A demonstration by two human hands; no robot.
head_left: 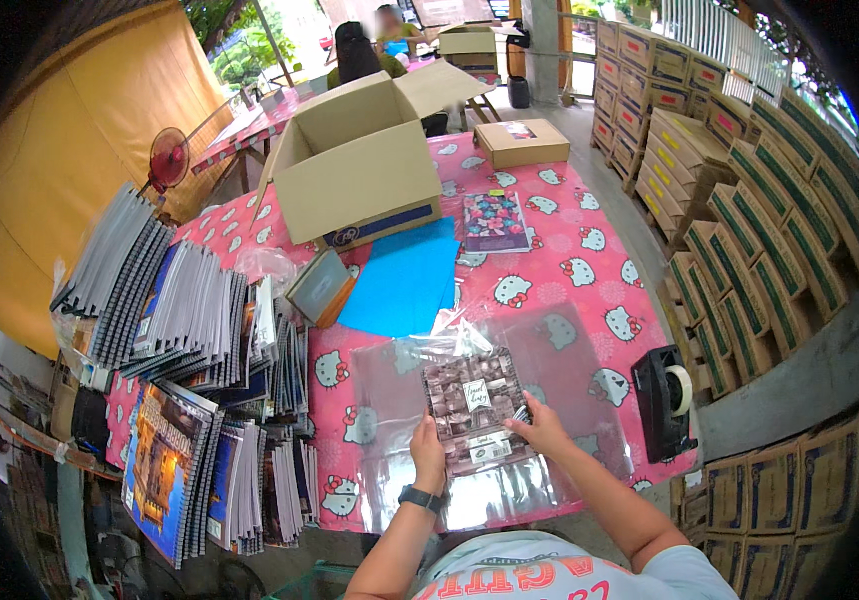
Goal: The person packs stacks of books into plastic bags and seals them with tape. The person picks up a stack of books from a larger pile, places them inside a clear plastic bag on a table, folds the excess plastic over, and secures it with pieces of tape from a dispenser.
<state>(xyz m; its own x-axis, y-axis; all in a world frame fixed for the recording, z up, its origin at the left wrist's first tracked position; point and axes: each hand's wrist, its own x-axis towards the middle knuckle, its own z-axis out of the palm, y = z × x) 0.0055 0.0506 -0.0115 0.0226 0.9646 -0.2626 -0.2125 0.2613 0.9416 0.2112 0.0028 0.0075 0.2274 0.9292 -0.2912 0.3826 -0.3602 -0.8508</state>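
Observation:
A spiral notebook (pixel 461 432) with a black-and-white photo-collage cover and a white label lies at the front middle of the table. My left hand (pixel 429 458), with a dark watch on its wrist, grips the lower left edge. On the right edge my right hand (pixel 541 428) is closed, thumb over the cover; the fingers beneath are hidden. Under the notebook spread large clear plastic sheets (pixel 379 492), shiny and overlapping. Left of my hands stand piles of spiral notebooks (pixel 171 462), some with a blue and orange cover on top.
A black tape dispenser (pixel 657 405) stands at the right edge. Farther back are blue sheets (pixel 404 285), a flowered notebook (pixel 495 222), an open carton (pixel 354 185) and a flat box (pixel 524 145). Stacked cartons (pixel 749 250) line the right side; people sit beyond the table.

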